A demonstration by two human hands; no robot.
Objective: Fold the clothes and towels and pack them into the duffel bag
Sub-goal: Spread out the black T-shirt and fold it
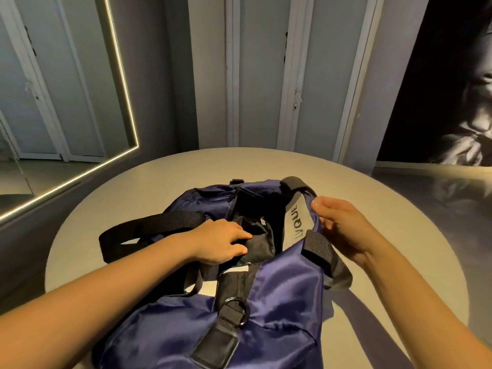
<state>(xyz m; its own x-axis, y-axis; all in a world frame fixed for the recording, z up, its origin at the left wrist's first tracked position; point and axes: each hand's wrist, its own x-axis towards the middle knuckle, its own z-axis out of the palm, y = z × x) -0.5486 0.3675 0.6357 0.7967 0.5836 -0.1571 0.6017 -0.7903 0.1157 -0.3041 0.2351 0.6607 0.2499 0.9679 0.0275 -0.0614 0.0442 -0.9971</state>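
Right hand (343, 227) pinches the mouth edge of the duffel bag (282, 288) at 2 o'clock, left hand (222, 241) presses straight-fingered on the black garment (259, 235) inside at 9 o'clock, bag mid-table (149, 187): the slick fabric may slip the pinch, closing the mouth and bunching the fold.

So it's a round table (159, 187) with a plain pale beige top, and pretty much the only thing sitting on it is a shiny navy duffel bag (287, 283). The bag lies lengthwise, from the near edge out toward the middle, zip open and the top gaping. Its wide black shoulder strap (159, 222) loops out on the left and rests flat on the tabletop. On the right a black carry handle (338, 272) flops down over the bag's side, and the bag throws long shadows on the surface there.
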